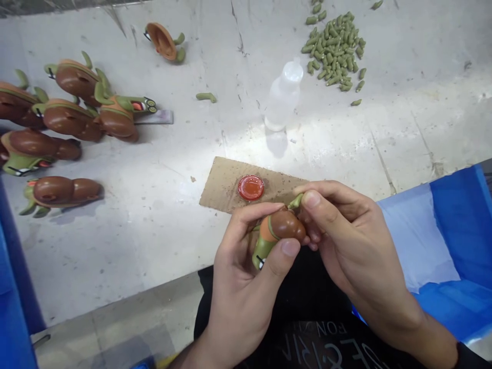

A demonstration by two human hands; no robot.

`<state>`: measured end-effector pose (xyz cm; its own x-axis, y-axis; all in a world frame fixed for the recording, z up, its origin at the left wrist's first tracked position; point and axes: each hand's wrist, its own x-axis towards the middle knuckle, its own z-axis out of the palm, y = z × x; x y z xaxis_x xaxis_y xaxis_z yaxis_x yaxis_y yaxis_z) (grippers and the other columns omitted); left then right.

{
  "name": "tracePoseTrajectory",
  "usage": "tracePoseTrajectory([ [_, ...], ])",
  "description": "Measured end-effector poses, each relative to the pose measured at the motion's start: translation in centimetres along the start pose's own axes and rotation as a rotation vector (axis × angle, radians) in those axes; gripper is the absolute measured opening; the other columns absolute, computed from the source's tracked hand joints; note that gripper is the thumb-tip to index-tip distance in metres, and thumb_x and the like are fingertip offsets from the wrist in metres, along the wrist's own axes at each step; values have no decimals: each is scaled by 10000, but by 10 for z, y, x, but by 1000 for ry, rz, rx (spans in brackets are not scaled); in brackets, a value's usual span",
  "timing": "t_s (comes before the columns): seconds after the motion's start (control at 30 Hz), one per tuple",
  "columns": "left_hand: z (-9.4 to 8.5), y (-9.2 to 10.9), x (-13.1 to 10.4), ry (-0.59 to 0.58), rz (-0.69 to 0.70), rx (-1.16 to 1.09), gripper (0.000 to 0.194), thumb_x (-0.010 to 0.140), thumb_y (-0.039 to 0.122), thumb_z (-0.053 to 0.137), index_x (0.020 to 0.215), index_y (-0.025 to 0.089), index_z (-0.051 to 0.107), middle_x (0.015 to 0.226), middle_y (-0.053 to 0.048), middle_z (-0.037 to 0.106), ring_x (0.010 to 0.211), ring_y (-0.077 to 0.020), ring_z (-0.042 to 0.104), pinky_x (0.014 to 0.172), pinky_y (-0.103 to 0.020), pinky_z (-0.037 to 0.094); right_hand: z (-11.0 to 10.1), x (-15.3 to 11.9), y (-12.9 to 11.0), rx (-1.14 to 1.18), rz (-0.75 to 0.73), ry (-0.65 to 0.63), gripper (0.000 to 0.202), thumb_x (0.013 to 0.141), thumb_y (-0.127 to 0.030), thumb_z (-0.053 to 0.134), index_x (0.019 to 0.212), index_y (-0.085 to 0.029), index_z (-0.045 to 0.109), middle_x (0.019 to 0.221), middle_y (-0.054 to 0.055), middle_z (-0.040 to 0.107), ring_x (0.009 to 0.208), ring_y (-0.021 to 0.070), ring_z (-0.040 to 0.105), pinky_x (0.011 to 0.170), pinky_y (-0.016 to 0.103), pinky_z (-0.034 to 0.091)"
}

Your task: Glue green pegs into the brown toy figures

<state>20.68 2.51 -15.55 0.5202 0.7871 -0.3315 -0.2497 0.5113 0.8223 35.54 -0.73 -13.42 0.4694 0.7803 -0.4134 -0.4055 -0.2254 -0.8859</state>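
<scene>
My left hand (pixel 246 266) is wrapped round a turtle figurine (pixel 284 225) with a green head and a brown shell. Between the thumb and forefinger of my right hand (pixel 346 236) is a small green limb piece (pixel 295 201), held against or just above the figurine's upper side; whether it touches is hard to see. Just beyond the hands, a red round cap-like dish (pixel 251 187) with glossy contents sits on a piece of cardboard (pixel 219 184).
Several turtle figurines (pixel 65 190) lie at the left, and an orange-and-green part (pixel 163 41) lies further back. A translucent bottle (pixel 282 97) stands near a heap of green pieces (pixel 334 51). One green limb (pixel 206 97) lies alone. A blue bin (pixel 461 225) is at the right.
</scene>
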Motion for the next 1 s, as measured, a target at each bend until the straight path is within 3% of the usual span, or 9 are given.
tracePoseTrajectory([
  [0.23, 1, -1, 0, 45, 37, 55, 240, 1095, 296, 829, 1315, 356, 755, 1183, 18, 863, 1016, -169, 842, 942, -312, 723, 4, -1, 3, -37, -16, 41, 186, 970, -458, 966, 978, -288, 890, 710, -32, 715, 572, 133, 628, 510, 262, 575],
  [0.4, 4, 3, 2, 93, 77, 173, 230, 1065, 275, 864, 1261, 358, 776, 1110, 72, 862, 957, -103, 836, 889, -196, 702, 5, -1, 6, 5, -18, 65, 132, 959, -405, 985, 978, -298, 910, 766, -22, 780, 621, 131, 691, 528, 235, 592],
  [0.7, 6, 8, 1, 153, 121, 264, 238, 1043, 237, 869, 1237, 340, 779, 1093, 57, 863, 909, -126, 842, 833, -232, 724, 8, -5, 1, -146, -103, 116, 118, 992, -367, 939, 930, -281, 888, 723, -17, 718, 561, 128, 629, 518, 255, 615],
  [0.87, 0, 15, -1, 119, 145, 350, 268, 1046, 222, 861, 1264, 361, 791, 1119, 72, 843, 954, -100, 826, 887, -197, 704, 6, -8, -5, -235, -144, 77, 140, 1005, -390, 936, 944, -279, 876, 737, -8, 758, 578, 151, 683, 528, 282, 642],
  [1.0, -8, 18, -2, 107, 176, 486, 300, 1019, 241, 896, 1279, 372, 822, 1171, 58, 827, 1057, -107, 797, 956, -179, 672, 2, -10, -6, -261, -174, 48, 62, 1033, -277, 897, 975, -280, 874, 885, 12, 849, 652, 164, 759, 573, 285, 680],
])
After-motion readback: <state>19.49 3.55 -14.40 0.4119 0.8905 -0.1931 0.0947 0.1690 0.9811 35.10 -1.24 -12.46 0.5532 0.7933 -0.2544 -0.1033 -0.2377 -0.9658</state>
